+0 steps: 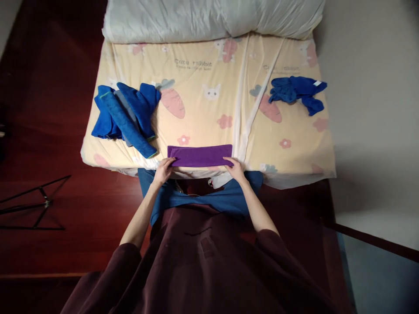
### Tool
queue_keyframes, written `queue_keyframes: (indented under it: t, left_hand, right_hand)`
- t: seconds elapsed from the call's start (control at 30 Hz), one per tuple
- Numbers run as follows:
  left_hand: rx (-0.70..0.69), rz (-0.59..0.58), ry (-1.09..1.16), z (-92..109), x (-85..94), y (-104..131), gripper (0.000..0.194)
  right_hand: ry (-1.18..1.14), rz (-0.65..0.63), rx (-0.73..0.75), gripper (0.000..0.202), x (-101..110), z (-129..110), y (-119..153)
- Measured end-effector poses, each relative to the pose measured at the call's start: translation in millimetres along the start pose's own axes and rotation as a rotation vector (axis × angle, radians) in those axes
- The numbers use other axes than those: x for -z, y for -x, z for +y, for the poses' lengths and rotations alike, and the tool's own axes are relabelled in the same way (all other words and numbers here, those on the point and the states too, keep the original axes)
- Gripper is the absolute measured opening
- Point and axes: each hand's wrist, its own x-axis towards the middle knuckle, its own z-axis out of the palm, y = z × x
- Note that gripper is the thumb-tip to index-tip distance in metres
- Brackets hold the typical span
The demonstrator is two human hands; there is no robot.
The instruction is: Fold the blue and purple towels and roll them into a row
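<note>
A purple cloth (202,156), folded into a long narrow strip, lies at the near edge of the bed. My left hand (164,169) grips its near left corner, thumb and fingers closed on the fabric. At the near right corner my right hand (235,168) pinches the same cloth. The layers show slightly offset at the left end. To the left is a pile of blue cloths (144,104), with one rolled or folded blue cloth (129,124) lying slantwise on top. Farther right sits a crumpled blue cloth (296,91) with a small white tag.
The bed (203,117) wears a yellow sheet with rabbits and carrots under a loose clear cover. A bulky pale bundle (212,19) spans its far end. A black tripod (42,203) stands on the red-brown floor at left; a pale wall (373,87) runs along the right.
</note>
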Motion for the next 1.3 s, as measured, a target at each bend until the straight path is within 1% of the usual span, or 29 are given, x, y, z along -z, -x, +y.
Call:
queue_keyframes:
  t: [0.07, 0.17, 0.23, 0.37, 0.43, 0.6, 0.7, 0.83, 0.97, 1.0, 1.07, 1.13, 1.17, 1.2, 1.23, 1.3]
  left_hand:
    - [0.092, 0.067, 0.04, -4, 4.4, -5, 0.04]
    - [0.272, 0.146, 0.106, -8, 6.7, -17, 0.044]
    - [0.354, 0.179, 0.162, -9, 5.8, -29, 0.049]
    - [0.421, 0.242, 0.2, -7, 2.9, -51, 0.046]
    - [0.459, 0.247, 0.186, -6, 2.4, -58, 0.045]
    - [0.535, 0.232, 0.116, -5, 3.4, -61, 0.04]
    - [0.515, 0.228, 0.073, -6, 4.2, -59, 0.036]
    - [0.473, 0.228, 0.06, -8, 3.8, -59, 0.037]
    - [0.481, 0.23, 0.036, -10, -0.1, -63, 0.037]
    - [0.478, 0.239, 0.02, -9, -1.1, -64, 0.037]
    - [0.445, 0.285, -0.051, -5, -2.3, -63, 0.035]
    - [0.368, 0.322, -0.166, 4, -2.8, -58, 0.032]
    - [0.318, 0.309, -0.222, 10, -3.1, -55, 0.031]
    - [0.263, 0.266, -0.266, 16, -3.9, -51, 0.03]
    - [0.209, 0.198, -0.296, 22, -5.3, -48, 0.03]
    - [0.124, 0.055, -0.335, 33, -10.5, -43, 0.033]
  right_hand:
    - [-0.063, 0.07, -0.076, 0.033, 2, 7, -7]
    - [-0.158, 0.178, -0.203, 0.043, -1, 15, -17]
    - [-0.211, 0.221, -0.257, 0.049, -6, 20, -26]
    - [-0.265, 0.307, -0.302, 0.054, -15, 23, -44]
    - [-0.281, 0.326, -0.325, 0.057, -17, 24, -50]
    - [-0.273, 0.324, -0.378, 0.057, -16, 22, -55]
    - [-0.254, 0.317, -0.411, 0.053, -14, 17, -55]
    - [-0.217, 0.307, -0.429, 0.046, -12, 10, -56]
    - [-0.092, 0.303, -0.433, 0.035, -10, -1, -57]
    - [-0.041, 0.322, -0.431, 0.033, -9, -4, -57]
    - [0.067, 0.402, -0.408, 0.029, -7, -13, -52]
    - [0.133, 0.498, -0.385, 0.024, -7, -23, -43]
    - [0.13, 0.526, -0.39, 0.021, -8, -28, -37]
    - [0.093, 0.522, -0.412, 0.021, -10, -33, -30]
    - [0.016, 0.484, -0.454, 0.024, -13, -38, -24]
    - [-0.243, 0.339, -0.591, 0.03, -22, -48, -13]
